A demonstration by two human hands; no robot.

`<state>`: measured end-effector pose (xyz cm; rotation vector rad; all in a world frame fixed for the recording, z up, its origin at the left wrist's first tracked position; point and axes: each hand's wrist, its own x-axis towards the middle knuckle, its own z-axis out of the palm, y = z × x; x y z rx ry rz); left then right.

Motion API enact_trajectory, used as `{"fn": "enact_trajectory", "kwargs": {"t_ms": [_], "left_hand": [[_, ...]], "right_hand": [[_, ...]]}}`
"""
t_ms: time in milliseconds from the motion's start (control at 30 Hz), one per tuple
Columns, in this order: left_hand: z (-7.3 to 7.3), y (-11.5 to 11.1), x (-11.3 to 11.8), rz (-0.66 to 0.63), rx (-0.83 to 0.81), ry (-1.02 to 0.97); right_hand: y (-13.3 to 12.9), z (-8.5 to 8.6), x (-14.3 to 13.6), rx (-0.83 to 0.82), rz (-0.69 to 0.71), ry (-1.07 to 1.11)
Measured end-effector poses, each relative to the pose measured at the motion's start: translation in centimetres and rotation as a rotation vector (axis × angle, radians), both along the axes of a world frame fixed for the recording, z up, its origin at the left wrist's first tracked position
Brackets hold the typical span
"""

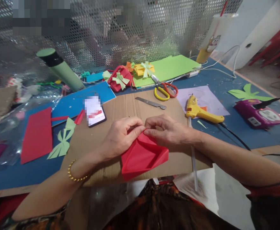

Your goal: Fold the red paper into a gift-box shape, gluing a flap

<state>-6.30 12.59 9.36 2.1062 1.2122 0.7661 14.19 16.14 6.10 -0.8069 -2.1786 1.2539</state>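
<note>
A folded red paper piece [144, 156], shaped like a shallow open form, is held over the cardboard sheet [82, 159]. My left hand [124, 135] pinches its far edge between thumb and fingers. Right beside it, my right hand [165, 129] pinches the same edge, and the two thumbs almost meet. The fingers hide the pinched part of the paper. Beyond the hands lie a metal blade [150, 103] and scissors [162, 91] with one yellow and one red handle. A yellow glue gun [200, 111] rests to the right, with a glue stick in its back.
A phone [95, 111], red card [37, 135] and green paper leaves [62, 143] lie left. Behind are a green bottle [63, 70], a red paper item [120, 80], green sheets [168, 68] and a drink cup [213, 38]. A purple power strip [259, 115] sits right.
</note>
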Motion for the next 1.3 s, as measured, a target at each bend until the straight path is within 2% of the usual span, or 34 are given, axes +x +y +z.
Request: {"fn": "enact_trajectory", "kwargs": {"t_ms": [200, 333, 567, 700, 867, 1000, 1300], "left_hand": [[-0.7, 0.7, -0.1, 0.027, -0.062, -0.052], [-1.7, 1.6, -0.6, 0.034, -0.146, -0.169], [-2.8, 2.0, -0.8, 0.284, -0.24, -0.483], [-2.8, 2.1, -0.7, 0.33, -0.217, -0.418], [-2.5, 2.2, -0.8, 0.235, -0.269, -0.415], [-2.2, 2.2, -0.8, 0.231, -0.33, -0.45], [-1.5, 1.6, -0.8, 0.24, -0.231, -0.371]], "right_hand": [[-0.2, 0.3, 0.0, 0.061, -0.064, -0.071], [0.0, 0.1, -0.1, 0.11, -0.108, -0.077], [0.0, -0.2, -0.1, 0.167, -0.222, -0.06], [0.9, -0.4, 0.4, 0.2, -0.313, -0.006], [1.7, -0.7, 0.7, 0.21, -0.411, 0.012], [1.6, -0.6, 0.5, 0.219, -0.411, -0.011], [0.8, -0.1, 0.5, 0.238, -0.398, 0.004]]}}
